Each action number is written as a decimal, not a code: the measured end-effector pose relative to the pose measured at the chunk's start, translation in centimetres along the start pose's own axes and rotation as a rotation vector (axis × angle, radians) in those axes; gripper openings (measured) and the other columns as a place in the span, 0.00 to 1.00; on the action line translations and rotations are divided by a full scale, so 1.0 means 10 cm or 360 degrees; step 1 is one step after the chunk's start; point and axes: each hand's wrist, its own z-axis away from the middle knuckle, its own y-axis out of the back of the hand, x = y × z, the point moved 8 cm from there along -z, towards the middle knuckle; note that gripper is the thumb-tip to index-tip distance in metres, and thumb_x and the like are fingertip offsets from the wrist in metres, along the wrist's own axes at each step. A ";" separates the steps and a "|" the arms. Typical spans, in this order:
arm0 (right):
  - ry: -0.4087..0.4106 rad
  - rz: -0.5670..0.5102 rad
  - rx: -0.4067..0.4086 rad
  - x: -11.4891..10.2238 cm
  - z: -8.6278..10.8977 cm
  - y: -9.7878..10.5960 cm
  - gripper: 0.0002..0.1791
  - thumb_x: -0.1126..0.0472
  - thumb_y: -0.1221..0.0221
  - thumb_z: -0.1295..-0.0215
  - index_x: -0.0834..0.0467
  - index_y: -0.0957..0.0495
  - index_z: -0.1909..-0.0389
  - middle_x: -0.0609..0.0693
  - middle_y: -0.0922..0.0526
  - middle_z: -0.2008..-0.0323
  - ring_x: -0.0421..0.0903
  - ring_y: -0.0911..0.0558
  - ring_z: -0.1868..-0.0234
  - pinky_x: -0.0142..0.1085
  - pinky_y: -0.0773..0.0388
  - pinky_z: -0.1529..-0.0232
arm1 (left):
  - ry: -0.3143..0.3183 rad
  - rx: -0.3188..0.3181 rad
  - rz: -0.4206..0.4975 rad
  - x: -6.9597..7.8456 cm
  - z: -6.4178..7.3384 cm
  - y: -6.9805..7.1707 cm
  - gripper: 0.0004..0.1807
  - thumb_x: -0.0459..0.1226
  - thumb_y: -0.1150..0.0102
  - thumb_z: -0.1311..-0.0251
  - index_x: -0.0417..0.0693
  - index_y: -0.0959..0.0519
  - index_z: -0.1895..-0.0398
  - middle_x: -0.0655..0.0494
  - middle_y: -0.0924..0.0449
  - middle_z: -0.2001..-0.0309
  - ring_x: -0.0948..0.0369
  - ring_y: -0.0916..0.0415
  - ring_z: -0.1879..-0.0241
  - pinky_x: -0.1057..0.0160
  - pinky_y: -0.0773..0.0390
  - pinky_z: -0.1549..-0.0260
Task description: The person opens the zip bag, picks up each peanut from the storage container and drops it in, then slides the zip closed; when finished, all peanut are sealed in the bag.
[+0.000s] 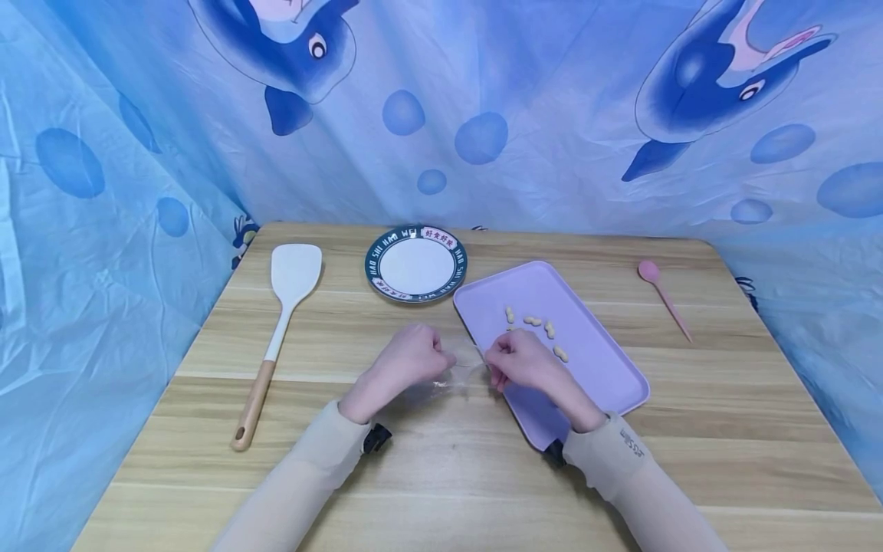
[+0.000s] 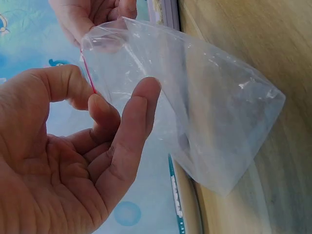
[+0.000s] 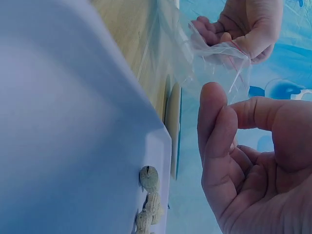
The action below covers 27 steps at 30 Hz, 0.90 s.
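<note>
A clear plastic zip bag with a thin red line along its mouth hangs between my two hands, above the table. My left hand pinches one end of the bag's mouth between thumb and index finger. At the other end, my right hand pinches the bag's edge over the left rim of the purple tray. Several peanuts lie scattered on the tray beyond the right hand. In the head view the bag is faint and partly hidden; no contents show in it.
A white plate with a dark green rim stands at the back, close to the tray's corner. On the left lies a white spatula with a wooden handle. A pink spoon is on the right. A blue patterned curtain hangs behind the table.
</note>
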 end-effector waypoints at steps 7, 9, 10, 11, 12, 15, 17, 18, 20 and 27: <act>-0.0043 0.0128 0.0062 0.00 0.01 0.03 0.12 0.65 0.46 0.36 0.65 0.20 0.75 0.49 0.19 0.84 0.45 0.17 0.82 0.38 0.17 0.74 | -0.0003 0.0056 -0.0099 0.01 0.02 0.03 0.23 0.37 0.36 0.49 0.52 0.37 0.94 0.66 0.45 0.93 0.66 0.46 0.91 0.69 0.46 0.91; -0.0050 0.0162 0.0073 0.00 0.02 0.04 0.12 0.64 0.46 0.36 0.64 0.19 0.75 0.48 0.19 0.84 0.45 0.18 0.82 0.37 0.18 0.74 | -0.0016 0.0069 -0.0124 0.02 0.02 0.03 0.23 0.36 0.36 0.49 0.52 0.37 0.94 0.65 0.45 0.93 0.66 0.46 0.91 0.68 0.45 0.90; -0.0048 0.0182 0.0078 -0.01 0.02 0.04 0.12 0.63 0.46 0.36 0.64 0.19 0.75 0.48 0.19 0.85 0.45 0.18 0.82 0.37 0.18 0.73 | -0.0021 0.0073 -0.0130 0.02 0.02 0.03 0.23 0.36 0.36 0.49 0.52 0.37 0.94 0.65 0.45 0.93 0.65 0.46 0.91 0.68 0.45 0.90; -0.0049 0.0205 0.0083 -0.01 0.02 0.04 0.12 0.63 0.46 0.36 0.63 0.19 0.76 0.47 0.19 0.85 0.44 0.18 0.82 0.36 0.19 0.72 | -0.0029 0.0080 -0.0136 0.03 0.03 0.04 0.23 0.36 0.36 0.50 0.52 0.37 0.94 0.65 0.45 0.93 0.65 0.46 0.90 0.68 0.45 0.90; -0.0049 0.0226 0.0090 -0.01 0.03 0.04 0.13 0.62 0.46 0.36 0.62 0.19 0.77 0.47 0.19 0.85 0.44 0.18 0.82 0.36 0.19 0.71 | -0.0032 0.0082 -0.0138 0.03 0.03 0.04 0.23 0.36 0.37 0.50 0.52 0.37 0.95 0.65 0.45 0.93 0.65 0.47 0.91 0.68 0.45 0.90; -0.0042 0.0289 0.0101 -0.01 0.03 0.05 0.15 0.60 0.45 0.35 0.60 0.19 0.80 0.46 0.20 0.86 0.44 0.19 0.81 0.36 0.22 0.68 | -0.0036 0.0083 -0.0131 0.03 0.04 0.04 0.23 0.37 0.38 0.49 0.52 0.37 0.95 0.66 0.45 0.94 0.66 0.47 0.91 0.68 0.46 0.91; -0.0046 0.0308 0.0100 -0.01 0.03 0.05 0.17 0.59 0.46 0.35 0.59 0.20 0.82 0.46 0.20 0.86 0.44 0.19 0.81 0.36 0.23 0.68 | -0.0040 0.0082 -0.0120 0.03 0.04 0.04 0.23 0.37 0.38 0.47 0.52 0.37 0.95 0.66 0.45 0.94 0.66 0.47 0.91 0.68 0.46 0.91; -0.0050 0.0307 0.0094 0.00 0.03 0.04 0.17 0.59 0.46 0.35 0.59 0.20 0.83 0.47 0.20 0.86 0.44 0.20 0.81 0.36 0.23 0.69 | -0.0045 0.0082 -0.0116 0.03 0.04 0.04 0.23 0.38 0.38 0.46 0.52 0.37 0.94 0.66 0.45 0.94 0.66 0.47 0.91 0.68 0.46 0.91; -0.0050 0.0298 0.0076 0.00 0.03 0.03 0.18 0.59 0.46 0.35 0.60 0.20 0.83 0.47 0.21 0.87 0.44 0.20 0.82 0.36 0.23 0.72 | -0.0054 0.0078 -0.0107 0.03 0.04 0.03 0.23 0.38 0.39 0.45 0.52 0.36 0.94 0.66 0.45 0.94 0.66 0.47 0.91 0.69 0.46 0.91; -0.0045 0.0182 0.0000 0.02 0.03 -0.03 0.17 0.63 0.48 0.34 0.65 0.20 0.81 0.49 0.21 0.87 0.46 0.20 0.85 0.37 0.21 0.79 | -0.0111 0.0089 -0.0122 0.05 0.03 0.02 0.22 0.39 0.42 0.41 0.52 0.35 0.91 0.64 0.42 0.91 0.65 0.46 0.90 0.68 0.44 0.89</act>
